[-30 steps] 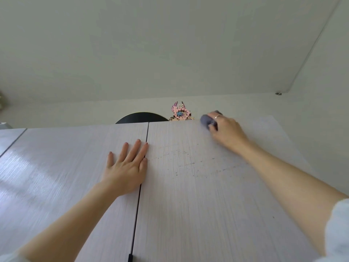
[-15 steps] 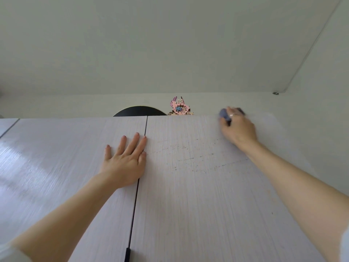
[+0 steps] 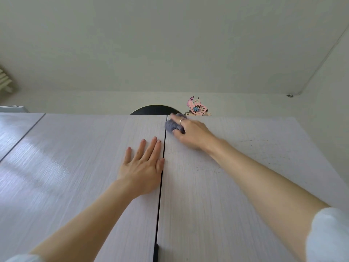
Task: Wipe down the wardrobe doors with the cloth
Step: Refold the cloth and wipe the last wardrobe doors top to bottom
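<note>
**Cloth at the top of the door seam**

The right hand (image 3: 190, 132) is gripping a bunched grey cloth (image 3: 172, 125), pressing it against the right wardrobe door (image 3: 217, 195) near its upper left corner, at the seam, just above frame centre. The left hand (image 3: 143, 167) is lying flat, fingers spread, on the left wardrobe door (image 3: 75, 167) beside the seam.

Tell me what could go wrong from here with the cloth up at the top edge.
The right hand grips the grey cloth right below the pink ornament on the wardrobe top; a higher stroke might knock it. Dark specks lower on the right door could be missed. The left hand, pressing flat on the left door, may leave prints.
</note>
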`<state>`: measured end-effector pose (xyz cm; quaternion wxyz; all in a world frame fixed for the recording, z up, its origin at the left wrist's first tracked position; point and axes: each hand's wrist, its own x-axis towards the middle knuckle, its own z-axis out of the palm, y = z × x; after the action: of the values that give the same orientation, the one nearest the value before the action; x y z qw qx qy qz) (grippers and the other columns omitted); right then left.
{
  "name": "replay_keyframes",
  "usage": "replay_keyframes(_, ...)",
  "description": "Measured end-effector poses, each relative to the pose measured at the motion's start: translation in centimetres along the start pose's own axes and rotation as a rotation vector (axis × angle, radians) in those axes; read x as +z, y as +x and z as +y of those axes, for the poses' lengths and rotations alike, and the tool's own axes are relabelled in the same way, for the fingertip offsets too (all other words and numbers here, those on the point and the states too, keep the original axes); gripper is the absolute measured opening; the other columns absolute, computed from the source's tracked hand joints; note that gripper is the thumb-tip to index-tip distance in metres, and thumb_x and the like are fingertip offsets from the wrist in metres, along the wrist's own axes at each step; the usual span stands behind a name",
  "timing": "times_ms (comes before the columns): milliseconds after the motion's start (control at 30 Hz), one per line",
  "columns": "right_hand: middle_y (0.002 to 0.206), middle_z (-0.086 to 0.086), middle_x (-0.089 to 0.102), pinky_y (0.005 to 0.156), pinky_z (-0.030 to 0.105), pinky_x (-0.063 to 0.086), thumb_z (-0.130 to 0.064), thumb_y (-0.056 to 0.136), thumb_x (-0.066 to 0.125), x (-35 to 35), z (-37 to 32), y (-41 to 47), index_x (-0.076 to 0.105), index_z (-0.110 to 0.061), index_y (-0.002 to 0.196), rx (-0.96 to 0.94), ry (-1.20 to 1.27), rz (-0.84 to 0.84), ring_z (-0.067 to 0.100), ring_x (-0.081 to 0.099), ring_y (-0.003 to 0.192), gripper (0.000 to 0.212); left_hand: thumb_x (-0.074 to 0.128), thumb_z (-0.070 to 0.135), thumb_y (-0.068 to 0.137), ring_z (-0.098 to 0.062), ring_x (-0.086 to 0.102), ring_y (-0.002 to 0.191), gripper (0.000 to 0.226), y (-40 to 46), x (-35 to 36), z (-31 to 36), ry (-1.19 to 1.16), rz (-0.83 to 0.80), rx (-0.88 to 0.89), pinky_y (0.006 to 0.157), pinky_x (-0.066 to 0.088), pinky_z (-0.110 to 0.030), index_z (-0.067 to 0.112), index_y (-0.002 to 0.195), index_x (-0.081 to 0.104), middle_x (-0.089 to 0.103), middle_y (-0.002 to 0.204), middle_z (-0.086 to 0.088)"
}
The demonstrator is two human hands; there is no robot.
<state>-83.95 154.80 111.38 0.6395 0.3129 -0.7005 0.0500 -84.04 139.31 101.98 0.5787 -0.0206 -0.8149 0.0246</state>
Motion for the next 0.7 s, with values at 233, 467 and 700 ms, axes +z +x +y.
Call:
replay_keyframes(233,0.141,-0.009,0.049,0.107,0.024,0.03,-0.021,0.09,0.054,0.0,-0.8,-6.7,0.05,-0.029,0.135,-0.224,0.075,-0.122,0.012,0.043,0.13,0.046,0.003,0.041,0.1,-0.014,-0.019,0.144,0.055,-1.2,0.4,0.3,-0.02,0.001,-0.069,0.118,-0.006,-0.044,0.025,0.149,-0.018,-0.024,0.155,0.012)
replay_keyframes(467,0.141,0.004,0.048,0.097,0.029,0.036,-0.014,0.093,0.047,-2.6,4.5,-1.1,0.045,-0.027,0.138,-0.004,-0.078,-0.017,0.028,0.046,0.124,0.047,0.004,0.041,0.101,-0.014,-0.021,0.144,0.054,-1.9,0.0,0.8,-0.049,-0.049,-0.122,0.117,-0.008,-0.047,0.03,0.147,-0.021,-0.026,0.154,0.015)
replay_keyframes(700,0.138,-0.007,0.052,0.109,0.028,0.03,-0.005,0.086,0.052,-0.8,1.3,-9.2,0.058,-0.021,0.126,-0.269,0.188,-0.192,0.014,0.044,0.13,0.043,0.006,0.04,0.101,-0.016,-0.022,0.144,0.054,-2.3,0.2,1.2,-0.079,-0.049,-0.155,0.116,-0.008,-0.049,0.033,0.147,-0.02,-0.026,0.154,0.015)
